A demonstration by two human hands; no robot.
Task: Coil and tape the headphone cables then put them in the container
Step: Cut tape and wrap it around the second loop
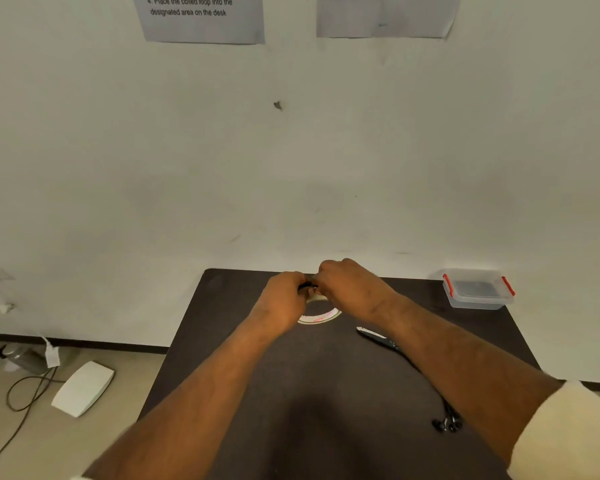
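Note:
My left hand and my right hand meet above the far middle of the dark table. Both pinch a small black bundle of headphone cable between their fingertips. Just below the hands lies a roll of pale tape, flat on the table. A second black headphone cable lies at the right, partly hidden under my right forearm, its earbuds near the front. The clear container with red clips stands at the far right corner.
Scissors lie on the table right of the tape, partly under my right forearm. A wall rises right behind the table. On the floor at the left are a white flat object and loose cords.

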